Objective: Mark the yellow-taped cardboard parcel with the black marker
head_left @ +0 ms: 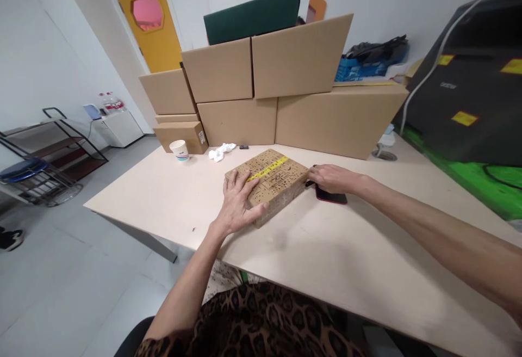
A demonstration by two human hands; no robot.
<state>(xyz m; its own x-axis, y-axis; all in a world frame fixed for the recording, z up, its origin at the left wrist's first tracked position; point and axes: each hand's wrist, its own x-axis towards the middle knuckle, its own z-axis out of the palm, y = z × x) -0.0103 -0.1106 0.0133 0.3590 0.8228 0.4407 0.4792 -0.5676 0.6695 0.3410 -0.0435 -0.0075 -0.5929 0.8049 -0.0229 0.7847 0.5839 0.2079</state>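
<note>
A flat brown cardboard box (281,178), printed with dark marks and with a yellow tape strip across its top, lies at an angle on the table. My left hand (238,200) rests on its near left side, fingers spread over the top and the thumb along the front edge. At the box's right corner is my right hand (332,177), its fingers closed round a small black object (310,183). Most of that object is hidden, so its kind does not show. Just beneath the right hand lies a dark phone (331,196) with a red edge.
Large cardboard boxes (236,123) stand stacked along the back of the table (163,199). A paper cup (179,150), a crumpled tissue (221,152) and a small black item (243,147) sit before them. A cable hole (384,155) is at the right.
</note>
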